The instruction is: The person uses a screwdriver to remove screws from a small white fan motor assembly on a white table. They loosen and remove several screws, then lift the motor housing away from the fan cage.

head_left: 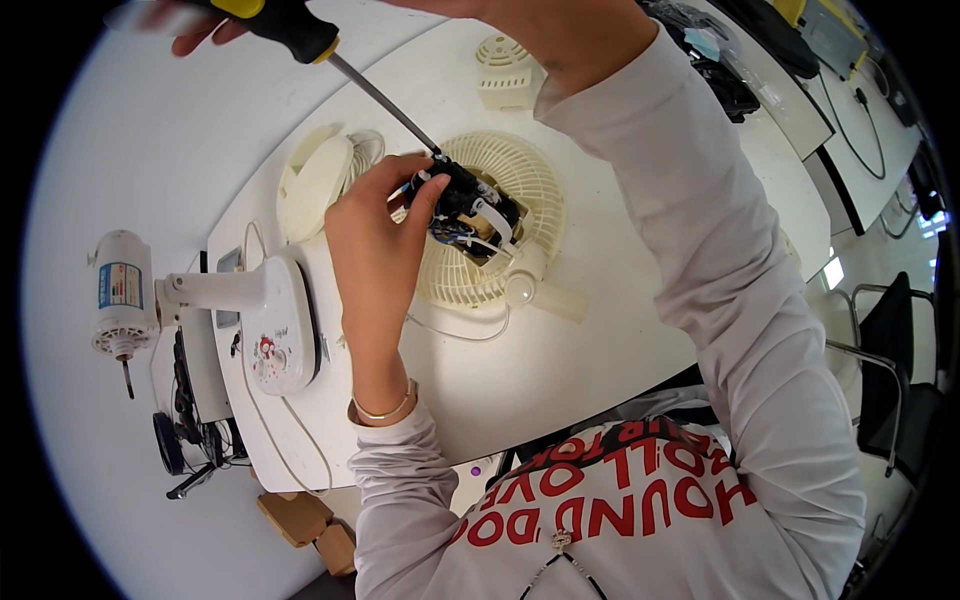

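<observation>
A screwdriver (385, 97) with a black and yellow handle slants down from the top left. My right hand (228, 32) is closed around its handle, largely cut off by the upper edge. The blade's tip meets the black top of an exposed fan motor (465, 200), which has wires and a white strap. Beside that tip, my left hand (375, 230) pinches the motor's top edge between thumb and fingers; any small part between them is hidden. Under the motor lies a round cream fan grille (545, 180), with a pale neck piece (525, 275) at its near side.
A vented cream housing (505, 80) stands at the back of the white table (570, 355). To the left are a cream cover (315, 190), a coiled cord (368, 148) and a white base (285, 335) with a motor (122, 290) overhanging. A black chair (890, 370) stands right.
</observation>
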A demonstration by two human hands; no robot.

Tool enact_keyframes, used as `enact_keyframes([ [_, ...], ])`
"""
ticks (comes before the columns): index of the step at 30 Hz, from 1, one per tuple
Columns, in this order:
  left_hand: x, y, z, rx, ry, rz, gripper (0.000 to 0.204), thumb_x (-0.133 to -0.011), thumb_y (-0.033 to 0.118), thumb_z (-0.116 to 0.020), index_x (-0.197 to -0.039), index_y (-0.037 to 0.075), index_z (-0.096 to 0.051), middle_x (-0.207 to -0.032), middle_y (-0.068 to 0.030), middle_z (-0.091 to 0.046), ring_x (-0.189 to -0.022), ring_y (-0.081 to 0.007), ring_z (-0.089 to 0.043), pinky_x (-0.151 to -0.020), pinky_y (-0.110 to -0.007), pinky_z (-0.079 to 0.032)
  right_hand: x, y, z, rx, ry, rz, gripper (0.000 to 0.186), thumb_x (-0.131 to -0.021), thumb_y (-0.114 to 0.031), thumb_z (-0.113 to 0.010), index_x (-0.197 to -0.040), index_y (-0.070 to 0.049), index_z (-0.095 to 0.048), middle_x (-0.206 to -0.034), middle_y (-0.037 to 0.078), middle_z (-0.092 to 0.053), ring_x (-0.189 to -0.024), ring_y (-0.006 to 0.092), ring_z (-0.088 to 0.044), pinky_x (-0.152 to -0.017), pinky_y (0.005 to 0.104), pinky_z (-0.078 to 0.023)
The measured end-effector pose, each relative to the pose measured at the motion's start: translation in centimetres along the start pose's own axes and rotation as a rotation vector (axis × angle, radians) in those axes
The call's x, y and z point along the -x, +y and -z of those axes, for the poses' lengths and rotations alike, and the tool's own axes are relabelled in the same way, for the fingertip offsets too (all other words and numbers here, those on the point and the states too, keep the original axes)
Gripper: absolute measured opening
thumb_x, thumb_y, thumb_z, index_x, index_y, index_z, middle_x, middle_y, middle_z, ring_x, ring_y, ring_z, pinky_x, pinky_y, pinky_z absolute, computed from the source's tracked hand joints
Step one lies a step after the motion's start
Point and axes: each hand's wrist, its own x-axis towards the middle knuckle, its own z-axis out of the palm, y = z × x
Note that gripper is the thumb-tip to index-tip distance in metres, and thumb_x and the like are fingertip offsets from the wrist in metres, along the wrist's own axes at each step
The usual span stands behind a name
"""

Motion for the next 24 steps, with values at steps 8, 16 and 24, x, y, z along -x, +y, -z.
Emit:
enact_keyframes([
  [8,0.2,0.5,0.0,-0.068,-0.017,-0.016,0.014,-0.092,0.005,-0.069,-0.101,-0.004,-0.067,-0.092,-0.0137,-0.073,-0.090,-0.0196,-0.073,-0.083,-0.032,-0.061,1.3,-1.7,-3.2,0.400,0.078,0.109,0.035,-0.102,-0.019,-0.051,-0.125,0.008,-0.050,-0.112,0.017,-0.064,-0.095,0.0207,-0.066,-0.083,0.0332,-0.054],
  [16,0.1,0.4,0.1,-0.041,-0.021,-0.027,0.014,-0.092,0.006,-0.069,-0.101,-0.005,-0.067,-0.089,-0.0142,-0.073,-0.088,-0.0189,-0.073,-0.082,-0.032,-0.061,1.1,-1.2,-3.0,0.336,0.096,0.103,0.035,-0.103,-0.018,-0.050,-0.127,0.006,-0.049,-0.113,0.016,-0.064,-0.097,0.0209,-0.065,-0.085,0.0336,-0.053],
  [24,0.0,0.2,0.0,-0.065,-0.021,-0.037,0.014,-0.092,0.006,-0.069,-0.102,-0.004,-0.067,-0.089,-0.0140,-0.073,-0.087,-0.0174,-0.073,-0.081,-0.031,-0.061,1.4,-1.1,-2.9,0.326,0.125,0.096,0.038,-0.102,-0.018,-0.052,-0.131,0.006,-0.047,-0.115,0.017,-0.063,-0.099,0.0220,-0.065,-0.087,0.0347,-0.054],
])
